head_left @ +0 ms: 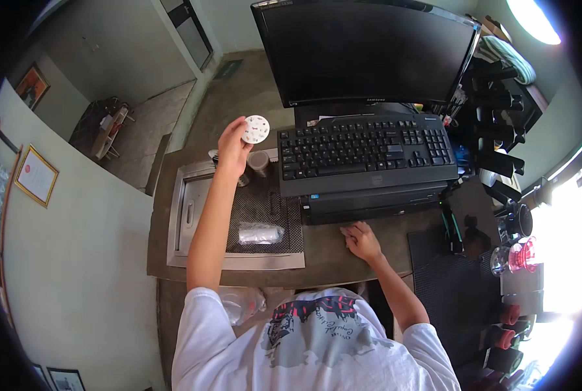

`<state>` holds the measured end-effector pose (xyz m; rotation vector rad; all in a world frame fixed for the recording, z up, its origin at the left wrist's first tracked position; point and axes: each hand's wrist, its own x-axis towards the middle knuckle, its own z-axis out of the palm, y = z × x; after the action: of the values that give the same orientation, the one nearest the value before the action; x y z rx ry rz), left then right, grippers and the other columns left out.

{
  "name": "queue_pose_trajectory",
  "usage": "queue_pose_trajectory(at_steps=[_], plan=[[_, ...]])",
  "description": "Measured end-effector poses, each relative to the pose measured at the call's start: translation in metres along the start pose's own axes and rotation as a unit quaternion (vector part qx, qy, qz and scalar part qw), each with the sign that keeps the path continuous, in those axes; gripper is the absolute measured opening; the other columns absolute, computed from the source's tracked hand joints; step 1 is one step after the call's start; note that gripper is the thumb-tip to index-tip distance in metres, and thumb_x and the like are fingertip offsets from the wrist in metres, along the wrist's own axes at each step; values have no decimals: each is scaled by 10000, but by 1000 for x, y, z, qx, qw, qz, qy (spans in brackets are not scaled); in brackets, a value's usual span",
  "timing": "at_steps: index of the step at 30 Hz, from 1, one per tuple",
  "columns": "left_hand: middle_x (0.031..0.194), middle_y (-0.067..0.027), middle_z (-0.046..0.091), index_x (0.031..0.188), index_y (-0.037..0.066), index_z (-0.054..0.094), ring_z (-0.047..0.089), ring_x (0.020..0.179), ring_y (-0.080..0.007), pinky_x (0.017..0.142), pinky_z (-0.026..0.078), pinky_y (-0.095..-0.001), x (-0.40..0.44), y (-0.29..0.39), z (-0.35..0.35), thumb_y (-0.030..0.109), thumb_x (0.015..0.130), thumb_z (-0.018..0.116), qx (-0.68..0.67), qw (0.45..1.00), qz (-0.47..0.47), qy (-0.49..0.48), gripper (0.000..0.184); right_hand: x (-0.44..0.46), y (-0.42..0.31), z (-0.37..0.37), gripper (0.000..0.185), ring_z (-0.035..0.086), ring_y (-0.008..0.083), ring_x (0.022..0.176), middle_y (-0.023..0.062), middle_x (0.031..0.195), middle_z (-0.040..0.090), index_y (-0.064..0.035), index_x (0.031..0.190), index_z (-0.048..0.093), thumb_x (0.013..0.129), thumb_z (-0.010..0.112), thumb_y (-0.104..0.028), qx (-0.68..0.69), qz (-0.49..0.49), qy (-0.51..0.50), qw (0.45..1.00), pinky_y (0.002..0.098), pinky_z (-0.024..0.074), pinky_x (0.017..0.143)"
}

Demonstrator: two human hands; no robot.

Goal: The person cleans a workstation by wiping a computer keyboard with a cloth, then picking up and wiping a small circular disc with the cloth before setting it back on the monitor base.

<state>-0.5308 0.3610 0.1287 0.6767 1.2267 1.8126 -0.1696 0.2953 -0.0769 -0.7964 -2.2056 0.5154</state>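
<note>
My left hand (pixel 233 144) is raised over the back of the metal tray (pixel 179 225), its fingers closed on the edge of a round white disc (pixel 256 130) with small printed marks. Just beside that hand, a cylindrical container (pixel 259 163) stands on the tray's dark mesh. Nearer to me on the mesh lies a white roll in clear plastic (pixel 261 234). My right hand (pixel 361 240) rests on the brown tabletop in front of the black computer case (pixel 375 203), fingers curled; whether they hold anything is hidden.
A black keyboard (pixel 369 150) lies on top of the case, with a large monitor (pixel 369 52) behind it. On the right are a black mat (pixel 434 277), glassware (pixel 522 255) and several dark cups. A clear plastic bag (pixel 240 304) is below the table's front edge.
</note>
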Motion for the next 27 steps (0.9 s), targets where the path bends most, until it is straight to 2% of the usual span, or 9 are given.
queue_pose_trajectory(at_steps=[2,7,11,14,19,22,23,26,27], plan=[[1038,-42,633,1084,86,588,605,932,-142,749,455,-294,24,-7,1,163,863,653,24,999,-25,-7,243,1,-9,-1,158,542,283,773,86,851,577,-80,915,671,767,616,-89,-75,15,11,997,392,441,711],[1008,-64,642,1063,59,606,623,901,-157,735,499,-291,82,-39,14,134,846,677,73,995,-70,5,240,-4,4,8,165,523,289,764,81,843,557,-107,932,661,774,612,-111,-85,33,14,996,393,422,700],[998,-78,643,1044,37,606,634,880,-175,738,529,-292,112,-63,27,103,837,681,75,993,-87,-34,230,-6,4,11,153,525,288,788,80,845,555,-92,919,650,774,609,-117,-95,44,0,995,389,425,711],[999,-89,640,1031,19,603,635,877,-186,742,543,-308,135,-76,39,90,841,670,45,996,-59,-58,214,-2,0,10,84,516,298,793,93,836,526,-76,763,585,725,635,-132,-89,50,20,995,396,425,708],[1024,-94,635,1026,2,610,634,884,-201,734,548,-312,157,-91,58,69,857,635,65,988,-83,-115,184,-3,2,12,73,516,298,784,92,821,522,-75,764,590,726,632,-122,-101,62,37,992,391,431,713],[1003,-105,647,1024,-16,617,636,884,-208,747,532,-317,149,-91,72,99,850,641,122,983,-11,-140,210,-2,-1,11,88,516,298,778,95,811,522,-72,804,609,730,627,-116,-105,57,38,992,382,437,714],[1003,-105,647,1024,-16,617,636,884,-208,747,532,-317,152,-95,70,99,850,641,120,983,-14,-139,210,-3,-1,11,88,516,298,778,95,811,522,-72,804,609,730,627,-116,-106,58,34,992,382,437,714],[967,-125,668,1005,-38,626,639,891,-205,760,508,-318,167,-95,72,193,815,691,354,923,59,-136,306,0,0,10,122,519,297,772,98,808,525,-63,839,620,727,627,-112,-107,53,36,992,375,442,714],[967,-125,668,1005,-38,626,639,891,-205,760,508,-318,162,-90,75,193,815,691,354,923,60,-136,306,0,0,10,122,519,297,772,98,808,525,-63,839,620,727,627,-112,-108,53,37,992,375,442,714]])
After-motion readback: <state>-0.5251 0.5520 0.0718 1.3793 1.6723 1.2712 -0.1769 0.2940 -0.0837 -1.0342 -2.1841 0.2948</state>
